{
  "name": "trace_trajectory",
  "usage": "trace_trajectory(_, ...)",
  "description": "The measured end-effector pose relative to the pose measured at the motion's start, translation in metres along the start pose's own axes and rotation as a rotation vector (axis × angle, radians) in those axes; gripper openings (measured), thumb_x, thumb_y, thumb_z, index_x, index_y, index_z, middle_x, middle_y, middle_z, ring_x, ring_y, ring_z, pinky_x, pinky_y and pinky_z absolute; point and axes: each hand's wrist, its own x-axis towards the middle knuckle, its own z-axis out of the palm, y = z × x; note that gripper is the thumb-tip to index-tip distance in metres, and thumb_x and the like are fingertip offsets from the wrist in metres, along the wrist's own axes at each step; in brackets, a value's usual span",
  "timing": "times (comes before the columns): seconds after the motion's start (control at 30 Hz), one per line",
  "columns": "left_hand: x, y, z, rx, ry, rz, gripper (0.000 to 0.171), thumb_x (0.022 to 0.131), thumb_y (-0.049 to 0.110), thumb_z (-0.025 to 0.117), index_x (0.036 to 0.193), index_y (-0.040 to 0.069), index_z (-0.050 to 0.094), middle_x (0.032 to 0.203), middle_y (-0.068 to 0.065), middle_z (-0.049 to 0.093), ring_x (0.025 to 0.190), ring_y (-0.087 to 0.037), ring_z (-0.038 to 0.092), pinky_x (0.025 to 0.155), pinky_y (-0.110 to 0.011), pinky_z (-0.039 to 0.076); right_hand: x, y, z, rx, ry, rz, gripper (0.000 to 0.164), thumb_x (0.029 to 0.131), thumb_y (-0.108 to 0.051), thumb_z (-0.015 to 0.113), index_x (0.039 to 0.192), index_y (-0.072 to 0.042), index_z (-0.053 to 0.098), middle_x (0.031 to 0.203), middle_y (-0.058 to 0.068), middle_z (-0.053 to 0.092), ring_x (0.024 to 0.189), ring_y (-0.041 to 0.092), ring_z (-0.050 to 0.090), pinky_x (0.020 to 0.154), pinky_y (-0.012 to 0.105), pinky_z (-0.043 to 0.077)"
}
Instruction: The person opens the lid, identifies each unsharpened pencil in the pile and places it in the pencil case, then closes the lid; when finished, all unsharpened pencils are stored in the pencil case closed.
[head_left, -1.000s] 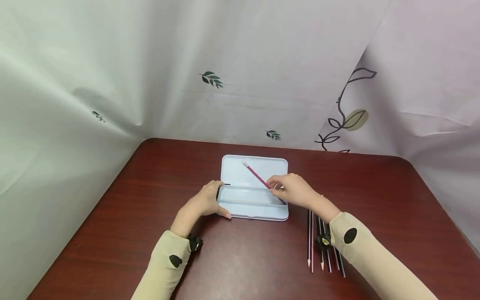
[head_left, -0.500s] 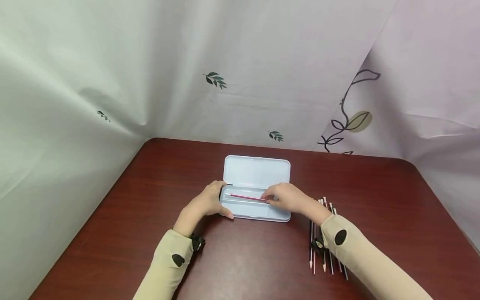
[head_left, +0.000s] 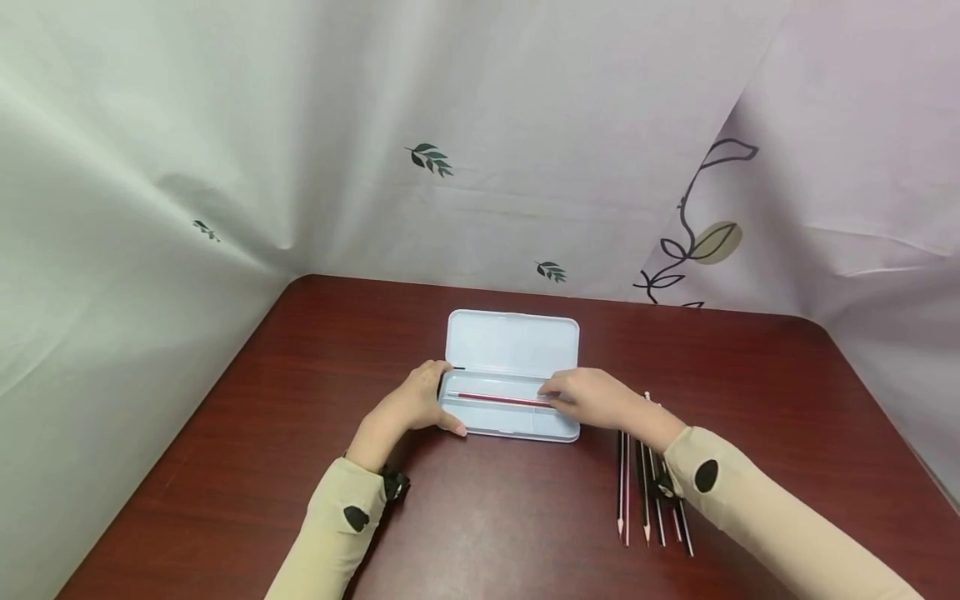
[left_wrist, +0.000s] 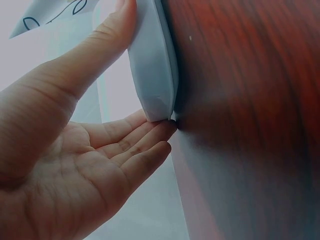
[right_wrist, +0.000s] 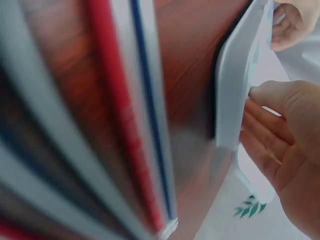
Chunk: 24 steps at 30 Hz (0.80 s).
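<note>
A pale blue, flat pencil case (head_left: 512,342) lies open on the table, its lid folded back. My left hand (head_left: 415,400) grips the case's left end, thumb at the front edge, fingers at the back. The left wrist view shows this hand (left_wrist: 100,145) around the case's corner (left_wrist: 152,60). One red pencil (head_left: 498,400) lies lengthwise in the case, its white end to the left. My right hand (head_left: 588,398) pinches around the pencil's right end, which the fingers hide. In the right wrist view the thumb and fingertips (right_wrist: 262,90) come together over the case's rim (right_wrist: 235,95).
Several striped pencils (head_left: 647,492) lie side by side on the dark red wooden table (head_left: 510,517), under and beside the right forearm. A pale curtain (head_left: 480,208) with leaf prints hangs behind and to the left of the table.
The red pencil, earlier slanted over the case and lid, has come down lengthwise into the case. My right hand lowered with it, then slid right along it. The left hand stays in place.
</note>
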Motion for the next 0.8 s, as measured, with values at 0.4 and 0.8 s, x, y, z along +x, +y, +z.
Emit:
trace_trajectory(0.4, 0.002, -0.002, -0.009, 0.010, -0.018, 0.005, 0.099, 0.054, 0.033, 0.091, 0.131, -0.006, 0.043, 0.126, -0.021, 0.049, 0.117, -0.033, 0.046, 0.099, -0.046, 0.038, -0.051, 0.013, -0.018, 0.414, 0.200, 0.260, 0.027, 0.080, -0.006, 0.072, 0.106, -0.001, 0.067, 0.091, 0.006, 0.070, 0.080, 0.016, 0.067, 0.069, 0.028, 0.054)
trace_trajectory(0.8, 0.004, -0.003, -0.004, 0.005, -0.047, 0.021, 0.101, 0.055, 0.033, 0.090, 0.133, -0.008, 0.040, 0.130, -0.024, 0.046, 0.121, -0.037, 0.043, 0.101, -0.048, 0.036, -0.098, 0.017, -0.017, 0.467, 0.181, 0.632, 0.027, 0.075, -0.019, 0.078, 0.096, -0.005, 0.067, 0.076, -0.002, 0.070, 0.066, 0.009, 0.065, 0.059, 0.023, 0.049)
